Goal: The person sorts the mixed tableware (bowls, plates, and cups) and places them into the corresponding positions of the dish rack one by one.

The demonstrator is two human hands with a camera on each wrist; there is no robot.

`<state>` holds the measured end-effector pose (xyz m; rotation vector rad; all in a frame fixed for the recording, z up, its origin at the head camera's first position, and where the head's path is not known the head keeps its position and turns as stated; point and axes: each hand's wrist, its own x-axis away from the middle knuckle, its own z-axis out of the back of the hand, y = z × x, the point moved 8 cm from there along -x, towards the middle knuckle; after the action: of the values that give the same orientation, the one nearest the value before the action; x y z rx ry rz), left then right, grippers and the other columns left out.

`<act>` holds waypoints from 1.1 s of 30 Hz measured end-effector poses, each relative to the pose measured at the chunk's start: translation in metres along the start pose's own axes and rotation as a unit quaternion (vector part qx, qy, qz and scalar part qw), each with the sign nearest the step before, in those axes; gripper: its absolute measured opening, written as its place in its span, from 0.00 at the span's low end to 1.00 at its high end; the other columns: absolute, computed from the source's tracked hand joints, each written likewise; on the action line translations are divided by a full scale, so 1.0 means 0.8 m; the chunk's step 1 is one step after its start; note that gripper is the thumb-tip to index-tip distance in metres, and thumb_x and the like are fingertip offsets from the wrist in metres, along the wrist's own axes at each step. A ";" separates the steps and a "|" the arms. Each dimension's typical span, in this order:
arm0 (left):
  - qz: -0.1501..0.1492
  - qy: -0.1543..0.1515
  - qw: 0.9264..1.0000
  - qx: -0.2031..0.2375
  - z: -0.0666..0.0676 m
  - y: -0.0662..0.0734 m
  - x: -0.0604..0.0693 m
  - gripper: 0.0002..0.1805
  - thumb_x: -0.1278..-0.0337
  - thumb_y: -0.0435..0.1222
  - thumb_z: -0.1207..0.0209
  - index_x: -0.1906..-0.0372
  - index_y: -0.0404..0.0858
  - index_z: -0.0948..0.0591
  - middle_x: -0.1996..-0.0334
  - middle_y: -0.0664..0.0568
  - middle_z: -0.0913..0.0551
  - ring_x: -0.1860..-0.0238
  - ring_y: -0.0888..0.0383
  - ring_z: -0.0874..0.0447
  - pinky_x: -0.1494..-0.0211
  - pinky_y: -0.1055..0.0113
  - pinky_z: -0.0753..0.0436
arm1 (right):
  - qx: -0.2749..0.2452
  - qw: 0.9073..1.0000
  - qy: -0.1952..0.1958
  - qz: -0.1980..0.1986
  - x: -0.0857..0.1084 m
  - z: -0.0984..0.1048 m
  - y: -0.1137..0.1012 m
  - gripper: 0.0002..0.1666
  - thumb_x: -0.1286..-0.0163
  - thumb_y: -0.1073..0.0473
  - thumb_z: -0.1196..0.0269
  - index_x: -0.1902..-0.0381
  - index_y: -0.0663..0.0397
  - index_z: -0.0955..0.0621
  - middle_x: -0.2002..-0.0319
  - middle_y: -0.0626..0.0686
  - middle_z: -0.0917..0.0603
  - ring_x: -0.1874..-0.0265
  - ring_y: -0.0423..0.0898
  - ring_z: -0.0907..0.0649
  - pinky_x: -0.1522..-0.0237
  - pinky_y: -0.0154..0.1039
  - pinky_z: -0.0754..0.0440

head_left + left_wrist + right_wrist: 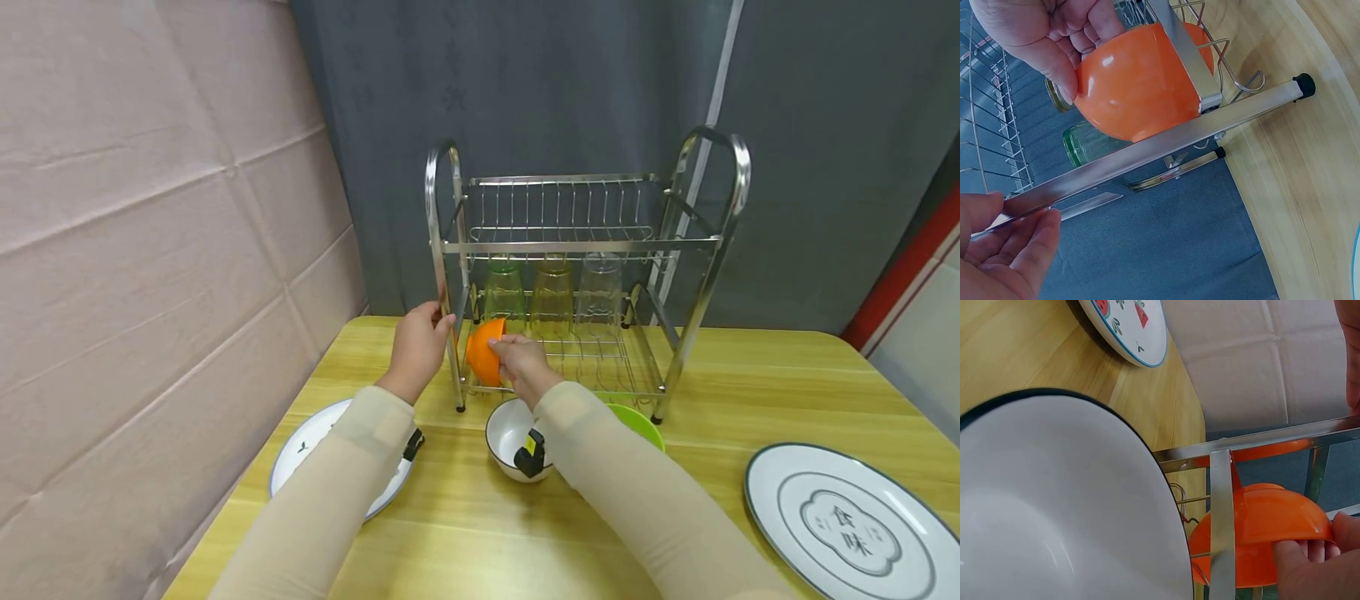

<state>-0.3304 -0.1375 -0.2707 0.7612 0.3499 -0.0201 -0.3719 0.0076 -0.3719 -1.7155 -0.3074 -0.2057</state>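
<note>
My right hand (525,365) pinches the rim of an orange bowl (483,352), which stands on its side at the left end of the rack's lower tier. With fingers and thumb, my left hand (418,346) grips the left front post of the metal dish rack (581,247), as the left wrist view also shows. Behind the bowl, a green glass (504,292), a yellow glass (552,296) and a clear glass (600,292) stand upside down in a row. Below my right wrist a white bowl (507,429) with a dark rim sits on the table.
A light green bowl (637,427) is partly hidden behind my right sleeve. To the left, a white plate (296,446) lies under my left forearm; the right wrist view shows its fruit pattern. A large patterned plate (795,475) lies at the right. A grey curtain (570,83) hangs behind.
</note>
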 end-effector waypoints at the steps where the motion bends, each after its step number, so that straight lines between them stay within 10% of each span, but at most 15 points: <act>1: 0.000 0.001 1.000 0.000 0.000 0.000 0.000 0.12 0.29 0.39 0.47 0.60 0.33 0.22 0.72 0.46 0.24 0.76 0.53 0.31 0.71 0.64 0.30 | 0.002 1.000 0.000 0.000 0.000 -0.001 0.000 0.19 0.28 0.62 0.42 0.41 0.61 0.25 0.40 0.61 0.26 0.41 0.54 0.24 0.40 0.43 0.25; 10: -0.001 0.005 1.000 0.002 0.001 -0.001 0.001 0.12 0.30 0.39 0.47 0.60 0.33 0.21 0.74 0.46 0.24 0.77 0.54 0.32 0.73 0.65 0.31 | 0.054 0.998 0.004 0.017 -0.003 -0.005 -0.001 0.20 0.29 0.63 0.41 0.41 0.62 0.25 0.44 0.60 0.24 0.63 0.46 0.28 0.59 0.35 0.28; 18: 0.007 -0.001 1.000 0.001 0.000 -0.001 0.001 0.14 0.30 0.39 0.47 0.52 0.32 0.20 0.60 0.42 0.17 0.69 0.51 0.24 0.65 0.62 0.24 | 0.074 0.997 0.001 0.026 -0.004 -0.008 0.000 0.22 0.28 0.62 0.42 0.38 0.63 0.26 0.39 0.62 0.26 0.48 0.52 0.25 0.42 0.45 0.25; 33: 0.011 -0.004 1.000 -0.001 -0.002 -0.004 -0.001 0.15 0.29 0.39 0.47 0.50 0.32 0.20 0.58 0.42 0.16 0.66 0.51 0.22 0.62 0.61 0.21 | 0.082 0.996 0.006 0.027 0.001 -0.015 0.002 0.21 0.29 0.62 0.41 0.40 0.63 0.25 0.40 0.63 0.25 0.44 0.56 0.24 0.41 0.47 0.25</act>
<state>-0.3324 -0.1388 -0.2737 0.7635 0.3334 -0.0026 -0.3698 -0.0044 -0.3711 -1.5574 -0.2622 -0.1468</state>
